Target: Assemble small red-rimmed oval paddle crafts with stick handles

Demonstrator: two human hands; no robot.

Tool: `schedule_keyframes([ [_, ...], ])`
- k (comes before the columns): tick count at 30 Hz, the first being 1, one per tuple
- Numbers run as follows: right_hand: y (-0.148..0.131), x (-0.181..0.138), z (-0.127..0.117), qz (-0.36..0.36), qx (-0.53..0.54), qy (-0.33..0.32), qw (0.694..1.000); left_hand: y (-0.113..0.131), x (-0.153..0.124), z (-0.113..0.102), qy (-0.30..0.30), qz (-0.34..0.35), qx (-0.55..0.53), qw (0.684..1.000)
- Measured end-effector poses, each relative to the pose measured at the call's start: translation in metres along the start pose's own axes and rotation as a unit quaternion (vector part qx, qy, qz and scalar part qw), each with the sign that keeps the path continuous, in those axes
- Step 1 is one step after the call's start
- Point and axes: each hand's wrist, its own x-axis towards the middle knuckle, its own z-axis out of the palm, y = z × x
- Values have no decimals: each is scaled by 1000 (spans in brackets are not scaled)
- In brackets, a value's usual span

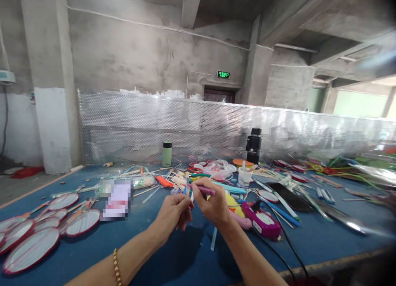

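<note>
Both hands meet over the middle of the blue table (173, 253). My left hand (173, 211) pinches a thin pale stick (187, 183) that stands upright between the fingers. My right hand (212, 203) is closed around a pink pen-like tool (206, 190) whose tip points left at the stick. A gold bead bracelet (116, 266) sits on my left forearm. A magenta glue gun (261, 222) with a black cord lies just to the right of my right wrist.
Several red-rimmed oval fans (34, 247) lie at the left. Loose sticks, coloured parts, a white cup (244, 175), a green flask (167, 154) and a black flask (254, 145) crowd the far side. A perforated metal screen (148, 125) backs the table.
</note>
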Motion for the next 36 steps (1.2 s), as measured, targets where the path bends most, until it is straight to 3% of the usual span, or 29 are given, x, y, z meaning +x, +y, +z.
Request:
schedule_keyframes([
  [24,0,0,-2,-3,15,-25,1000,7,-4,2,28,-7,3,1000],
  [36,1,-2,-1,-10,15,-2,1000,7,-3,3,31,-12,16,999],
])
